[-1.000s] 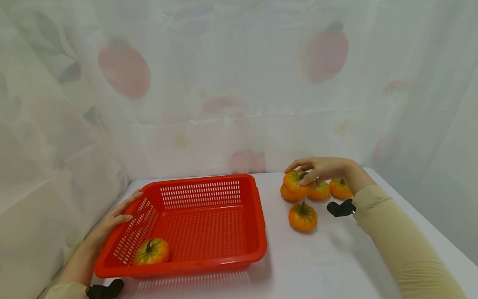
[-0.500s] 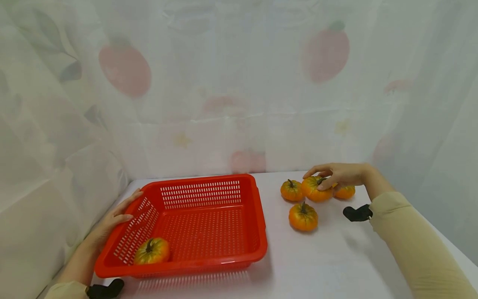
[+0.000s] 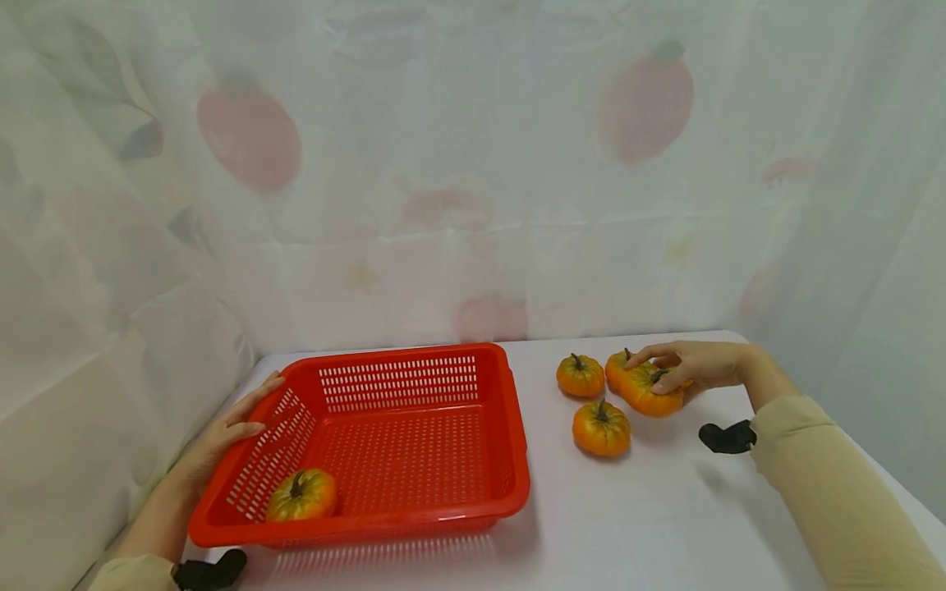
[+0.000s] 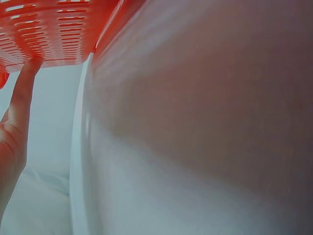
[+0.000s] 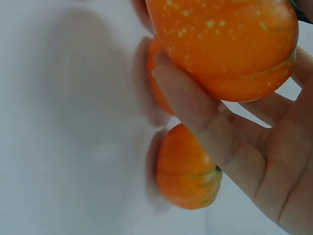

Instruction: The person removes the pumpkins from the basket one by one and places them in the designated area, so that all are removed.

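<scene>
Fingers of the right hand [image 3: 691,365] curl round a pumpkin [image 3: 650,392] at the counter's [image 3: 628,509] two o'clock; left hand [image 3: 222,431] lies flat against the red basket [image 3: 399,509] at nine.

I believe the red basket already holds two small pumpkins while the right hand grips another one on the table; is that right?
Not quite: the head view shows the red basket holds only one small pumpkin, in its near left corner. The rest stands: the right hand grips another pumpkin on the table.
</scene>
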